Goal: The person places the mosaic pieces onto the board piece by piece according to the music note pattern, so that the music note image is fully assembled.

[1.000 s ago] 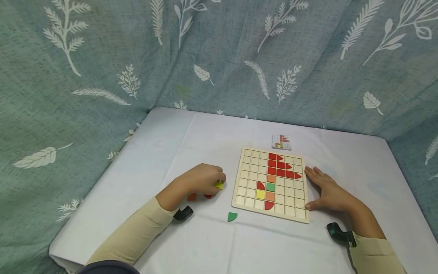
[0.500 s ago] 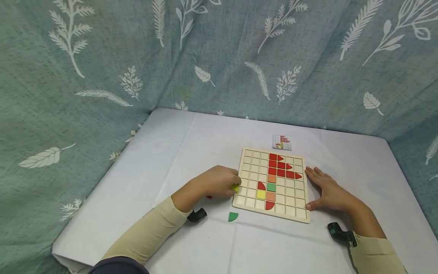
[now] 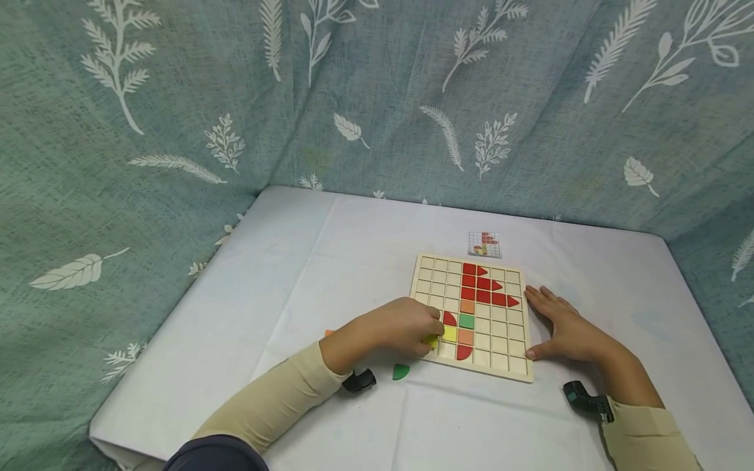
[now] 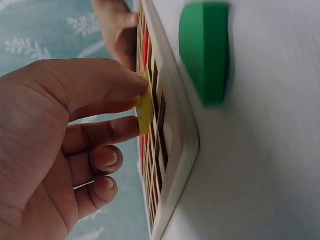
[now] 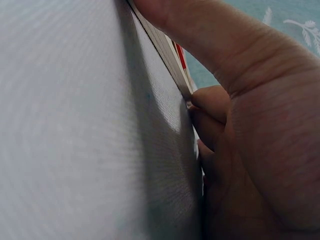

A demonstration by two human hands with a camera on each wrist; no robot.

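Note:
My left hand [image 3: 406, 325] pinches a yellow tile [image 4: 144, 107] between thumb and fingers, close over the lower left of the wooden grid board [image 3: 501, 360]. Beside the fingertips lies a yellow square [image 3: 449, 334] set in the board, with a red quarter-round tile [image 3: 450, 318] just above it. Along the board's right edge rests my right hand [image 3: 568, 330], fingers spread, thumb and fingertips at the rim. Red tiles [image 3: 469, 281] form pointed rows in the upper part; below them run orange, green [image 3: 466, 321] and orange squares, then a red rounded tile [image 3: 464, 352].
A green quarter-round tile [image 3: 401, 372] lies on the white cloth in front of the board. An orange piece [image 3: 329, 332] shows partly behind the left forearm. Behind the board lies a small pattern card [image 3: 485, 244]. Patterned fabric [image 3: 377, 98] hangs around the table.
My left hand has carried the yellow tile rightward from the loose pieces on the cloth to over the board. The right hand has stayed at the board's edge.

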